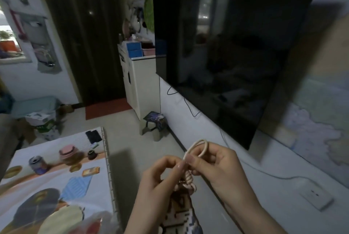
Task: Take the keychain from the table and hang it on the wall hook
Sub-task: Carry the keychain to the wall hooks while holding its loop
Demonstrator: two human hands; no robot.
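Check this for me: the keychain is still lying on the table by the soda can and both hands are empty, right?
Not right. The head view shows the keychain off the table, held up between the left hand and right hand, fingers pinching its cord loop. The soda can does stand on the table.

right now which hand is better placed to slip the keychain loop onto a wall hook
Probably the right hand: its fingers already pinch the keychain at its cream loop, which stands open above them, and it is nearer the wall. The left hand only steadies the knot below. No hook is clearly visible.
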